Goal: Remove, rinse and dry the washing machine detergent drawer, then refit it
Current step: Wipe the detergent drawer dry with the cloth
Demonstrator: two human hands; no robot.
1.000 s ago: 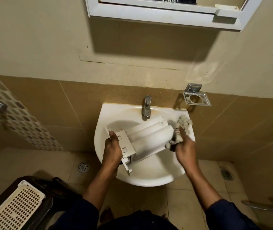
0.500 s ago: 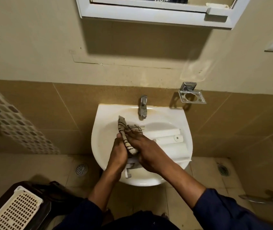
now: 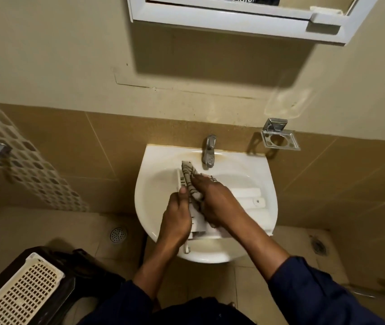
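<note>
1. The white drawer (image 3: 247, 192) lies across the bowl of the sink (image 3: 149, 174), above the bottom of the bowl. Its long body reaches toward the right rim of the sink, and its front end points to the left and front rim.
2. The left hand (image 3: 177, 219) is over the front-left part of the sink. It grips the front end of the drawer. The thumb lies on top, and the other fingers go under it, where I cannot see them.
3. The right hand (image 3: 215, 202) is over the middle of the sink, just beside the left hand. Its fingers are bent around a striped cloth (image 3: 190, 179) and press it against the drawer near the front end.
4. One end of the cloth stands up free toward the back of the sink, close to the tap (image 3: 209, 151).
5. The tap is at the middle of the back rim of the sink. No water is seen coming from it.
6. A metal holder (image 3: 280, 137) is on the wall, behind and right of the sink.
7. A floor drain (image 3: 117, 234) is left of the sink, and a pale basket (image 3: 22, 292) is further left and nearer to the person.
</note>
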